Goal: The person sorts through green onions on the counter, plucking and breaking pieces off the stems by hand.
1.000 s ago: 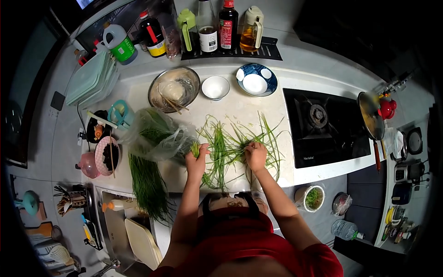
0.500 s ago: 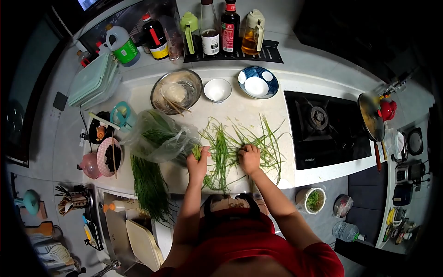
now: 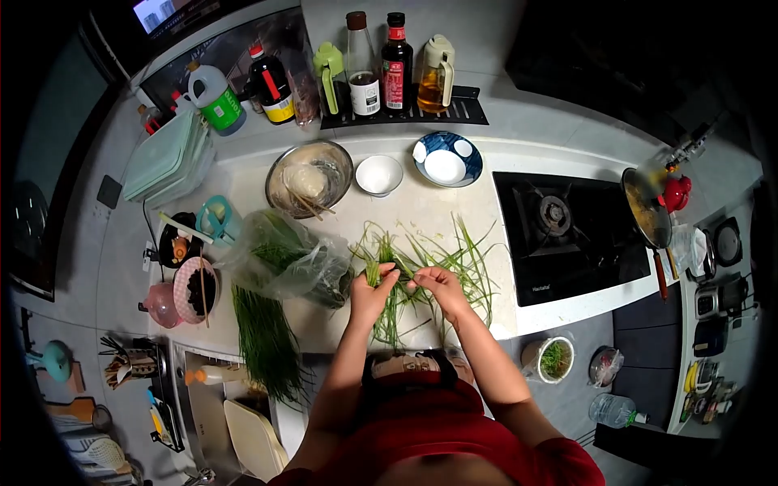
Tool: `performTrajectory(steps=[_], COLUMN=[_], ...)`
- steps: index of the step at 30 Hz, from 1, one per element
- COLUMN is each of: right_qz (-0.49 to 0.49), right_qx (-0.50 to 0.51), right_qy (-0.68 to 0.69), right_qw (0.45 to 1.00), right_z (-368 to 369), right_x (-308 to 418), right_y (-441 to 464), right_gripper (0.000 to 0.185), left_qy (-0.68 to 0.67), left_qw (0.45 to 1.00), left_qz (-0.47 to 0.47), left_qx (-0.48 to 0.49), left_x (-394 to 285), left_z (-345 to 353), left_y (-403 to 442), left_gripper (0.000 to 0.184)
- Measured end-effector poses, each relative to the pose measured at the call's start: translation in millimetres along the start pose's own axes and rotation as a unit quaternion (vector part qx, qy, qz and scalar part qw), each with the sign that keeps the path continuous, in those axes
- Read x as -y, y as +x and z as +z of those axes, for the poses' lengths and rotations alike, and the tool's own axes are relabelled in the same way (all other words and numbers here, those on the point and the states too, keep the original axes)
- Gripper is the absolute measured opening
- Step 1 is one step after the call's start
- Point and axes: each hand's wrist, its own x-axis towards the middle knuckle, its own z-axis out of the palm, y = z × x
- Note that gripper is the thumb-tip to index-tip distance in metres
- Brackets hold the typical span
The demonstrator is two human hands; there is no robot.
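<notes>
My left hand [image 3: 373,298] is closed around a small bunch of chives [image 3: 372,274], their ends poking out above the thumb. Close beside it, my right hand [image 3: 444,292] pinches at thin chive stems between the two hands. Loose chives [image 3: 474,271] lie scattered on the counter under and around both hands, with a thicker strip of them below. To the left, a clear plastic bag [image 3: 320,271] holds more green stalks. A large dark green bundle of chives [image 3: 263,336] hangs over the counter's front edge. My fingers partly hide the held stems.
Behind are a metal bowl [image 3: 284,194] with dough and chopsticks, a white bowl [image 3: 379,176] and a blue-patterned bowl [image 3: 468,174]. A gas stove [image 3: 567,259] is on the right. A white bucket [image 3: 531,356] with green scraps stands below the counter; the sink [image 3: 198,393] is lower left.
My right hand has lifted off the scattered chives and moved left, up to my left hand. The left hand has shifted slightly right, still gripping its bunch. The view has tilted a little.
</notes>
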Motion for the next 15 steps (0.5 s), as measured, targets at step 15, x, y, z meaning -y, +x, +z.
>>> performTrajectory(steps=[15], right_qz=[-0.038], right_qx=[0.013], right_qy=[-0.011], right_qw=[0.999], right_z=[10], right_x=[12], right_y=[-16], right_gripper=[0.015], left_qy=[-0.035], left_qw=[0.998], left_qz=[0.018], left_qx=[0.043], left_x=[-4], left_z=[10], left_y=[-4], left_gripper=[0.013])
